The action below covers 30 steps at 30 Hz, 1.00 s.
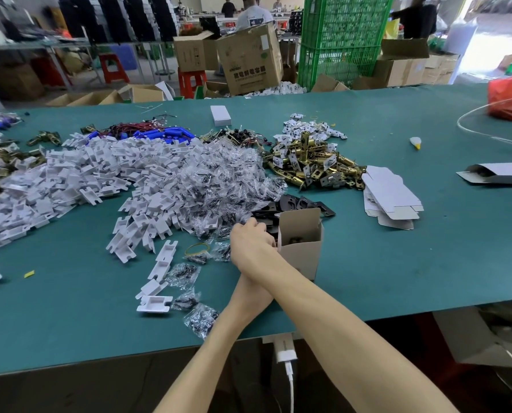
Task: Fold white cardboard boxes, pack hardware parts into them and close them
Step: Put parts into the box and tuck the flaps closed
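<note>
White cardboard box [301, 254] is standing upright with its top flaps open, close to the near edge of the table [412, 263] and about midway along it. Something dark and brassy is lying inside.

We are judging this to be the packing step. Our right hand [250, 241] is crossing over our other forearm to the black metal plates [303, 204] and bagged screws [219, 186] just beside the box. Its fingers are curling downward, but we cannot tell whether they are clamping anything. Our left hand is hiding under the right forearm, so we cannot tell its grip either.

Next, we are expecting one part to need lifting clear of the heap and dropping through the open top.

White plastic inserts [84, 174], brass latches [311, 162] and flat box blanks [388, 195] are lying further along the table. Beyond its far edge, green crates [341, 37] and brown cartons [248, 58] are standing.
</note>
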Motion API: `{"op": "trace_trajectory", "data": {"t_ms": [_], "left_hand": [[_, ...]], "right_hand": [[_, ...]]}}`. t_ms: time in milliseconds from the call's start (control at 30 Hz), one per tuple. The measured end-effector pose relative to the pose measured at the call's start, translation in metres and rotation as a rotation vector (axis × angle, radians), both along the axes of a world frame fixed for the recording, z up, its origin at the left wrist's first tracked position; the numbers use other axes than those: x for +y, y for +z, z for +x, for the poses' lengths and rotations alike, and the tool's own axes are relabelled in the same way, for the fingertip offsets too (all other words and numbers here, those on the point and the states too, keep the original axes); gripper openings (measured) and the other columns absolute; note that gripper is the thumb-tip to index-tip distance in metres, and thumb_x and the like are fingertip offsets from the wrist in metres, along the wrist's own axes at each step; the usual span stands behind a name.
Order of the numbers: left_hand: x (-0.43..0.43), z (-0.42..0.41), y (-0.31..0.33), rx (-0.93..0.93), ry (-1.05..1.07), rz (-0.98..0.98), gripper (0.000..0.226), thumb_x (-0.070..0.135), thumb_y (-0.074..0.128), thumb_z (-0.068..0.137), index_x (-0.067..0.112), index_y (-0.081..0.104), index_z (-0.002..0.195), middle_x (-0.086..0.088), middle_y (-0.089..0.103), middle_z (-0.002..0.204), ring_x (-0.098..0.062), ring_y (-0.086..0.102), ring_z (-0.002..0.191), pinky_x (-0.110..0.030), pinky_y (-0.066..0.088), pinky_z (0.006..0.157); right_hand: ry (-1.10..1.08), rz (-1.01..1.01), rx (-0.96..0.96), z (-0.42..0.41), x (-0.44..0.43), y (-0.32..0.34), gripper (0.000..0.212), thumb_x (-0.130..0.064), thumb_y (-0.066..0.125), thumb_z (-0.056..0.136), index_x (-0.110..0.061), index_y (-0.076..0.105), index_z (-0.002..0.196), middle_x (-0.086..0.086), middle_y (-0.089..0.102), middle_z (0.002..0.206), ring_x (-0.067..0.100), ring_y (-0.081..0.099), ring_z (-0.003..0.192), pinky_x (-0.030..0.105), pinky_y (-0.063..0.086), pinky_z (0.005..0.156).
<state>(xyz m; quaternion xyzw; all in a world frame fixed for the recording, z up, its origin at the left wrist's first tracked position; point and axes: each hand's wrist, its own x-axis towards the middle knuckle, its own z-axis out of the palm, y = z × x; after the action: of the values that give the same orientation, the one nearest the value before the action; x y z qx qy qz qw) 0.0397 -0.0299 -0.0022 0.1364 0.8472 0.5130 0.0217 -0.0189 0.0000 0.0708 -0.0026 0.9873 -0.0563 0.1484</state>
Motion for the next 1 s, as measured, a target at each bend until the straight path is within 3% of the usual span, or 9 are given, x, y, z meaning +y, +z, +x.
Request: {"op": "trace_trajectory", "data": {"t_ms": [67,167,233,300,567,667,800,900,1000], "left_hand": [[-0.001,-0.002,-0.002,0.017,0.002,-0.017,0.037,0.005,0.063,0.101,0.004,0.053,0.137,-0.004,0.060,0.118,-0.015,0.057,0.110,-0.023,0.048,0.096],[0.000,-0.001,-0.002,0.058,0.020,-0.015,0.013,-0.001,0.059,0.100,0.009,0.059,0.108,0.013,0.050,0.089,0.005,0.049,0.082,-0.006,0.039,0.075],[0.001,-0.003,-0.001,0.078,0.036,-0.001,0.036,-0.006,0.058,0.098,0.026,0.047,0.085,0.013,0.044,0.081,0.008,0.045,0.073,-0.006,0.037,0.068],[0.003,-0.004,-0.001,0.079,0.049,0.043,0.044,-0.007,0.060,0.095,0.028,0.041,0.078,0.010,0.044,0.076,0.009,0.043,0.069,-0.008,0.037,0.065],[0.001,-0.010,-0.009,-0.004,0.078,0.157,0.034,-0.001,0.063,0.098,0.026,0.050,0.080,0.008,0.053,0.078,0.004,0.047,0.072,-0.014,0.042,0.067],[0.002,-0.012,-0.011,-0.046,0.105,0.157,0.037,0.007,0.068,0.098,0.033,0.049,0.080,0.013,0.053,0.078,-0.002,0.048,0.074,-0.022,0.043,0.071],[0.001,-0.010,-0.011,-0.061,0.086,0.147,0.039,0.015,0.074,0.096,0.043,0.051,0.081,0.024,0.058,0.075,0.005,0.052,0.073,-0.018,0.044,0.072],[0.001,-0.007,-0.007,-0.057,0.087,0.124,0.033,0.020,0.075,0.096,0.040,0.050,0.086,0.017,0.055,0.081,-0.002,0.052,0.079,-0.030,0.046,0.078],[0.000,-0.005,-0.003,-0.045,0.087,0.106,0.040,0.018,0.075,0.096,0.040,0.045,0.081,0.017,0.049,0.074,-0.002,0.047,0.072,-0.031,0.042,0.075]], "right_hand": [[0.043,0.006,-0.008,0.000,0.001,0.003,0.048,-0.009,0.063,0.094,-0.007,0.050,0.139,0.015,0.040,0.141,0.034,0.040,0.131,0.046,0.042,0.072],[0.114,-0.012,0.025,-0.003,0.005,0.006,0.048,-0.006,0.063,0.094,-0.008,0.049,0.139,0.016,0.044,0.142,0.035,0.043,0.132,0.046,0.051,0.086],[0.133,-0.021,0.084,-0.004,0.009,0.008,0.047,-0.004,0.064,0.093,-0.007,0.049,0.138,0.018,0.047,0.140,0.036,0.046,0.131,0.043,0.049,0.093],[0.149,0.002,0.127,-0.003,0.011,0.012,0.040,-0.002,0.061,0.094,-0.005,0.053,0.134,0.019,0.051,0.136,0.037,0.048,0.127,0.039,0.044,0.088],[0.259,-0.092,0.296,0.009,0.011,0.023,0.032,0.018,0.060,0.083,-0.007,0.056,0.103,0.018,0.062,0.110,0.040,0.054,0.109,0.039,0.037,0.072],[0.289,-0.135,0.344,0.014,0.009,0.022,0.034,0.020,0.059,0.081,-0.002,0.059,0.108,0.018,0.064,0.105,0.042,0.058,0.105,0.040,0.038,0.069],[0.318,-0.120,0.291,0.018,0.011,0.015,0.030,0.016,0.057,0.084,-0.009,0.047,0.098,0.015,0.057,0.092,0.040,0.064,0.098,0.041,0.037,0.066],[0.336,-0.125,0.293,0.017,0.013,0.008,0.029,0.013,0.058,0.086,-0.010,0.044,0.098,0.011,0.057,0.088,0.039,0.063,0.095,0.041,0.038,0.066],[0.331,-0.147,0.266,0.013,0.010,0.005,0.028,-0.001,0.064,0.094,-0.010,0.042,0.080,0.013,0.062,0.091,0.039,0.064,0.092,0.041,0.041,0.066]]}}
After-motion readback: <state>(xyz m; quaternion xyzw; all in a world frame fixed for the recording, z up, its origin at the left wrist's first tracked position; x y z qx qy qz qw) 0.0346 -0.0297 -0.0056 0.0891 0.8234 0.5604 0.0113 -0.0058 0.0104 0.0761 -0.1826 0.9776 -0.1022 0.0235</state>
